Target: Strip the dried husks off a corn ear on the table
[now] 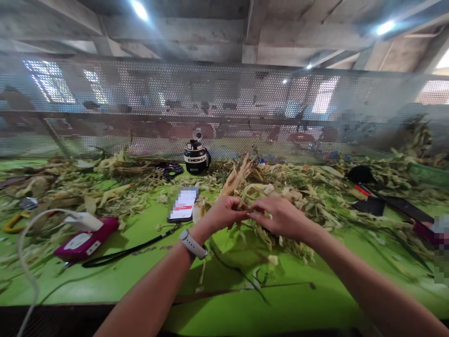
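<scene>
My left hand [226, 213], with a grey-banded watch [193, 244] on its wrist, pinches a dried, yellowish plant stalk. Its papery brown leaves [242, 175] fan out beyond the fingers. Close against it, my right hand [278, 216] is closed with thumb and fingertips on the same plant; the exact grip point is partly hidden by the fingers. Under and behind the right hand lies a heap of dried pale-green leaves [305, 196]. Just left of the hands, a phone [182, 206] with a lit screen rests on the green tabletop [291, 290].
A magenta power bank [87, 241] with a white cable [23, 238] and a black strap [133, 250] lie at left. A black jug [195, 159] stands at the back before a perforated metal panel [217, 84]. More dried leaves [98, 182] cover the left side.
</scene>
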Tool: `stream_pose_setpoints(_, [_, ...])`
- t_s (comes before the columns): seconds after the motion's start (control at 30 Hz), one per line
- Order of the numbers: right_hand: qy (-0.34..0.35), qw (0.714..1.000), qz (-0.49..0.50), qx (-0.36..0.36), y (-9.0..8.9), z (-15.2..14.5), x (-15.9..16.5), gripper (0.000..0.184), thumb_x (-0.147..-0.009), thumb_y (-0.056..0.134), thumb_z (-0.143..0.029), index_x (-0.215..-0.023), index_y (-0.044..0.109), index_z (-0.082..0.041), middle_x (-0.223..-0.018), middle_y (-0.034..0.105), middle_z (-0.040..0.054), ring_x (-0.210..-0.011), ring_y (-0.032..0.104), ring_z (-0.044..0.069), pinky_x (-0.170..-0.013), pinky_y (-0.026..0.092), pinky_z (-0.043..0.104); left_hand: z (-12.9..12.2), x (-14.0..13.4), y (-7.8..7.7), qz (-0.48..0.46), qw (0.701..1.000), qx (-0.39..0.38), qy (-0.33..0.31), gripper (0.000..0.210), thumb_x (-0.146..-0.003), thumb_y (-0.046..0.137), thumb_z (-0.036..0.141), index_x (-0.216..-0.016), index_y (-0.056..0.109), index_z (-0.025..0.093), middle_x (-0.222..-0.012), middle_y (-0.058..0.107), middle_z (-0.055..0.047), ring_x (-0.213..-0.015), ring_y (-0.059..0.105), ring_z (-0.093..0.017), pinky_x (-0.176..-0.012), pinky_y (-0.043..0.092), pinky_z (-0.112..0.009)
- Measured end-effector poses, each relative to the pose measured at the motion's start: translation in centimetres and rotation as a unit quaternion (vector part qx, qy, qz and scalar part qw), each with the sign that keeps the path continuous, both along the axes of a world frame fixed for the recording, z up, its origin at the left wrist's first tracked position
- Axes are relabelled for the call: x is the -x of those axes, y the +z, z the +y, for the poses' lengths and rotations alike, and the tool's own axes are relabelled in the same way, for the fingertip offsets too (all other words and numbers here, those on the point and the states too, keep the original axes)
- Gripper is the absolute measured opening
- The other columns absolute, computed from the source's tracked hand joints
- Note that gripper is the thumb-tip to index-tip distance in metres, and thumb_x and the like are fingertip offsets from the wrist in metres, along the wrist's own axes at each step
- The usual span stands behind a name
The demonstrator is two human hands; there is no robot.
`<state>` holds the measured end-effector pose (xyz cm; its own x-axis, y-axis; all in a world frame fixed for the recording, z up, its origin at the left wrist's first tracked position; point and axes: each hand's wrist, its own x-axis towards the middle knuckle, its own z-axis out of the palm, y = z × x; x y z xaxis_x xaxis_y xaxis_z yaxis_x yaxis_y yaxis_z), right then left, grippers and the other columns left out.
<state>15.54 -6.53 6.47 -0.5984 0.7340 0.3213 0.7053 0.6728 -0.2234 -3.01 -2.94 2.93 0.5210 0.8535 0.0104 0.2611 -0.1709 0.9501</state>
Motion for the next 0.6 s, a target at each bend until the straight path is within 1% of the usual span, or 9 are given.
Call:
stream_pose_setpoints(0.07, [-0.008,0.998,0.009,0.056,0.2,0.3,0.2,0.018,-0.083,0.049,-0.026,-0.086,0.065,-0.018,-0.072,0.066,0.0034,-0.063,0.055,0.014,-0.06,0.037,0.025,0.1,0.2,0.1,-0.001,0.998,-0.07,0.001,0.038,-0.065,0.068,0.048,-0.081,0.061,0.015,-0.054,0.053,0.004,-0.045,0.046,-0.008,-0.043,0.035,-0.02])
stream_pose_setpoints(0.13, [-0.036,0.994,0.054,0.083,0.5,0.8,0.0,0.016,-0.08,0.05,-0.023,-0.08,0.065,-0.018,-0.067,0.064,0.0008,-0.057,0.053,0.011,-0.055,0.036,0.023,0.3,0.3,0.1,-0.015,0.979,-0.194,0.058,0.045,-0.063,0.071,0.046,-0.096,0.06,0.017,-0.071,0.06,-0.001,-0.066,0.056,-0.014,-0.061,0.044,-0.026])
stream_pose_setpoints(0.23, [-0.107,0.981,0.146,0.075,0.7,1.4,0.0,0.015,-0.079,0.049,-0.025,-0.074,0.062,-0.017,-0.06,0.063,-0.0007,-0.052,0.052,0.01,-0.052,0.036,0.022,0.5,0.5,0.2,-0.019,0.894,-0.382,0.235,0.049,-0.063,0.072,0.044,-0.103,0.057,0.019,-0.102,0.059,-0.009,-0.101,0.051,-0.024,-0.093,0.037,-0.038])
stream_pose_setpoints(0.3, [-0.136,0.971,0.188,0.06,0.8,1.6,0.5,0.015,-0.079,0.049,-0.026,-0.074,0.06,-0.018,-0.061,0.065,-0.0005,-0.052,0.052,0.011,-0.052,0.037,0.022,0.5,0.6,0.3,-0.012,0.841,-0.436,0.321,0.038,-0.067,0.069,0.044,-0.095,0.058,0.02,-0.106,0.056,-0.01,-0.107,0.046,-0.026,-0.099,0.03,-0.041])
stream_pose_setpoints(0.33, [-0.145,0.968,0.199,0.044,0.7,1.6,0.7,0.015,-0.08,0.049,-0.026,-0.075,0.06,-0.018,-0.062,0.065,-0.0003,-0.052,0.053,0.011,-0.053,0.037,0.022,0.4,0.6,0.3,-0.012,0.833,-0.439,0.337,0.032,-0.07,0.066,0.043,-0.09,0.058,0.019,-0.103,0.056,-0.01,-0.105,0.046,-0.025,-0.097,0.03,-0.041])
stream_pose_setpoints(0.4, [-0.159,0.967,0.198,-0.004,0.6,1.5,1.3,0.016,-0.081,0.049,-0.028,-0.077,0.061,-0.019,-0.063,0.065,0.0003,-0.055,0.055,0.012,-0.056,0.039,0.022,0.3,0.6,0.3,-0.026,0.864,-0.403,0.301,0.024,-0.074,0.062,0.041,-0.082,0.058,0.019,-0.091,0.057,-0.008,-0.093,0.049,-0.022,-0.09,0.036,-0.037])
stream_pose_setpoints(0.5, [-0.156,0.972,0.164,-0.07,0.2,1.4,1.8,0.017,-0.083,0.047,-0.029,-0.081,0.062,-0.019,-0.07,0.067,0.0022,-0.061,0.058,0.014,-0.061,0.04,0.024,0.2,0.4,0.3,-0.124,0.953,-0.231,0.152,0.021,-0.074,0.06,0.037,-0.08,0.058,0.017,-0.078,0.058,-0.003,-0.076,0.053,-0.017,-0.075,0.042,-0.03])
stream_pose_setpoints(0.53, [-0.149,0.974,0.148,-0.08,0.0,1.4,1.9,0.018,-0.083,0.047,-0.029,-0.082,0.062,-0.02,-0.072,0.067,0.0029,-0.063,0.059,0.015,-0.062,0.04,0.024,0.2,0.3,0.3,-0.176,0.965,-0.156,0.118,0.022,-0.075,0.058,0.039,-0.079,0.059,0.017,-0.076,0.058,-0.002,-0.072,0.053,-0.016,-0.072,0.043,-0.028])
stream_pose_setpoints(0.6, [-0.134,0.979,0.121,-0.091,-0.6,1.5,1.9,0.02,-0.085,0.045,-0.029,-0.084,0.063,-0.02,-0.076,0.068,0.0043,-0.067,0.06,0.016,-0.064,0.04,0.025,0.4,0.2,0.4,-0.266,0.958,-0.032,0.1,0.029,-0.076,0.055,0.043,-0.076,0.061,0.015,-0.072,0.059,-0.002,-0.066,0.052,-0.013,-0.067,0.043,-0.026])
